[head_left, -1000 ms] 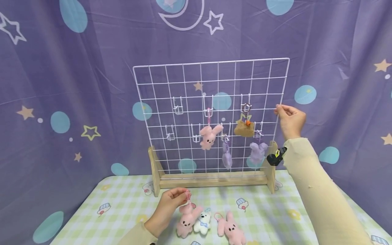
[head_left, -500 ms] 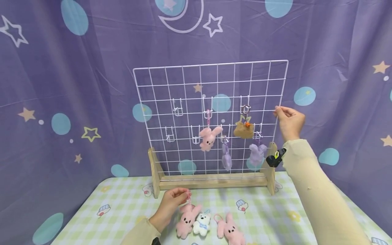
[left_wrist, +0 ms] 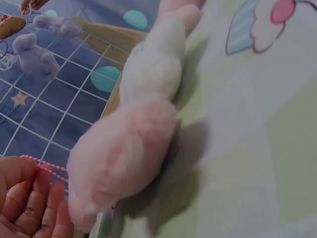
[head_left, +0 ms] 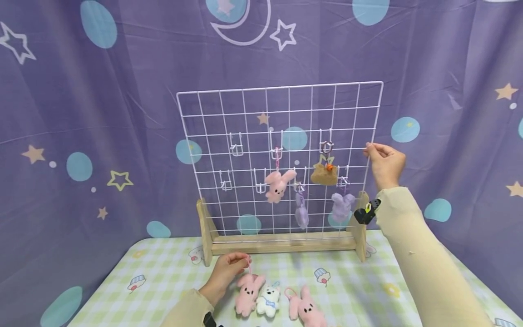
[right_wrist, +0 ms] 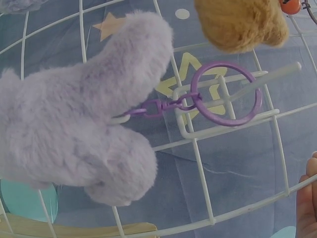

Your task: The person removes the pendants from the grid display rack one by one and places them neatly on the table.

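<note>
My left hand [head_left: 224, 274] pinches the pink bead chain [left_wrist: 47, 163] of a pink plush bunny keychain [head_left: 248, 295]. The bunny hangs upright low over the tablecloth; whether its feet touch the cloth I cannot tell. Close beside it is a white plush bear [head_left: 268, 300] with a light blue bow, and a second pink bunny [head_left: 309, 311] lies to the right. Higher up, my right hand [head_left: 386, 164] grips the right edge of a white wire grid rack [head_left: 289, 111] between thumb and fingers. In the right wrist view, only its fingertips [right_wrist: 308, 198] show at the edge.
From hooks on the grid hang a pink bunny [head_left: 278, 186], a brown plush [head_left: 324, 175] and two lilac plushes, one [right_wrist: 74, 129] on a purple ring [right_wrist: 226, 120]. Bare hooks [head_left: 236, 149] stick out at left. A wooden base [head_left: 282, 245] supports the grid before a purple curtain [head_left: 102, 113].
The head view has shifted slightly, so the rack sits a little lower in it. Both hands keep their hold, and the bunny on the chain has barely moved.
</note>
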`<state>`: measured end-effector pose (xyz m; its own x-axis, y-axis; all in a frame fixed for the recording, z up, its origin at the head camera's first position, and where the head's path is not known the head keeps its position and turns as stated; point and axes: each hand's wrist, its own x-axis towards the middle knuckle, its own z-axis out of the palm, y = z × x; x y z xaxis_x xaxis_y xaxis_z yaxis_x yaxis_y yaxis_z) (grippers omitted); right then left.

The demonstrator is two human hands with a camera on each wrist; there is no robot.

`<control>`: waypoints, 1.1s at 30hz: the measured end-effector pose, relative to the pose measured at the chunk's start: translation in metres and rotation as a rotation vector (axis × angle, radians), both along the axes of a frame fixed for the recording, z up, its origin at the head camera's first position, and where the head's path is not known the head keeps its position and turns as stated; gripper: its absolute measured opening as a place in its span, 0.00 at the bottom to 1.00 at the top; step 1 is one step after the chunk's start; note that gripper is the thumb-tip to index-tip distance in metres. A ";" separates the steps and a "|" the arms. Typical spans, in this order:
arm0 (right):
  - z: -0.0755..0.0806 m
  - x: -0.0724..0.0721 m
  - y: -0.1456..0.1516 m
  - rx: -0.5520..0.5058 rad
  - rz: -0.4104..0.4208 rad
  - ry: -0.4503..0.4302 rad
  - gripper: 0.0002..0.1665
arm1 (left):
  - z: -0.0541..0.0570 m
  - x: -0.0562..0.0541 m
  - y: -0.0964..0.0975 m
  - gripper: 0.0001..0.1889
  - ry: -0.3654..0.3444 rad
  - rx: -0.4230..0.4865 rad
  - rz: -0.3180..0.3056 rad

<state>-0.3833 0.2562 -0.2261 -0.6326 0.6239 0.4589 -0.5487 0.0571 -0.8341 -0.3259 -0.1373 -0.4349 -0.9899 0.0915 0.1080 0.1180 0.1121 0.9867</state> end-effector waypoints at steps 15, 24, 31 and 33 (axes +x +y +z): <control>-0.001 -0.001 0.001 0.010 -0.005 -0.007 0.07 | 0.002 -0.002 -0.002 0.13 -0.029 -0.038 0.008; -0.001 -0.003 0.001 -0.009 -0.003 0.003 0.04 | 0.037 0.000 0.012 0.15 0.072 -0.057 -0.001; -0.001 -0.004 0.000 0.065 -0.045 0.009 0.10 | 0.076 0.003 0.031 0.12 0.135 -0.026 -0.037; 0.000 -0.003 0.000 0.055 -0.042 0.014 0.09 | 0.087 0.003 0.038 0.11 0.170 -0.028 -0.051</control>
<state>-0.3867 0.2557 -0.2266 -0.5996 0.6234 0.5019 -0.5568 0.1255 -0.8211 -0.3234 -0.0993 -0.3481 -0.9516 0.1463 0.2702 0.2891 0.1289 0.9486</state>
